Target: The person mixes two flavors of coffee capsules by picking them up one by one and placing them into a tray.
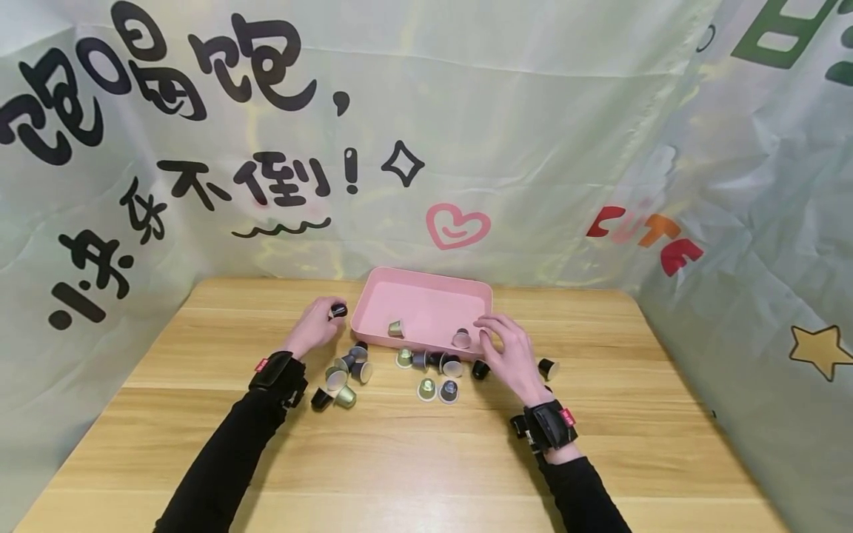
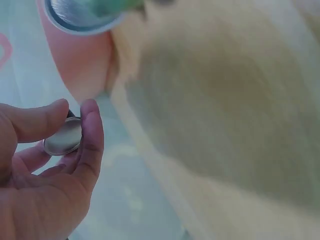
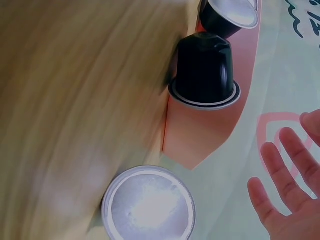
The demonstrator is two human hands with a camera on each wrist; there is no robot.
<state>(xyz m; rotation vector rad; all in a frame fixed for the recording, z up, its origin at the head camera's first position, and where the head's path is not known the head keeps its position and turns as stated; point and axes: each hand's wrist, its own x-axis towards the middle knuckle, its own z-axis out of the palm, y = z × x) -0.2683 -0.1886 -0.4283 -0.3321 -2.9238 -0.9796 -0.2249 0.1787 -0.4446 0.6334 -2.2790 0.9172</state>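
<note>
My left hand (image 1: 316, 326) pinches a black coffee capsule (image 1: 338, 310) between thumb and fingers, just left of the pink tray (image 1: 426, 296). In the left wrist view the held capsule (image 2: 64, 137) turns its silvery lid towards the camera. Over the tray's front right corner, my right hand (image 1: 509, 354) has its fingers loosely extended; the right wrist view shows spread fingers (image 3: 285, 175) holding nothing. Inside the tray lie a pale green capsule (image 1: 396, 329) and a greyish-pink capsule (image 1: 461, 338), the latter close to the right fingertips.
Several capsules cluster left of centre, among them a green capsule (image 1: 346, 397) and a black one (image 1: 321, 400). More stand along the tray's front, including a purple-grey capsule (image 1: 449, 390). Another black capsule (image 1: 548, 369) lies right of the right hand. Printed cloth (image 1: 533, 148) hangs behind the wooden table (image 1: 400, 474).
</note>
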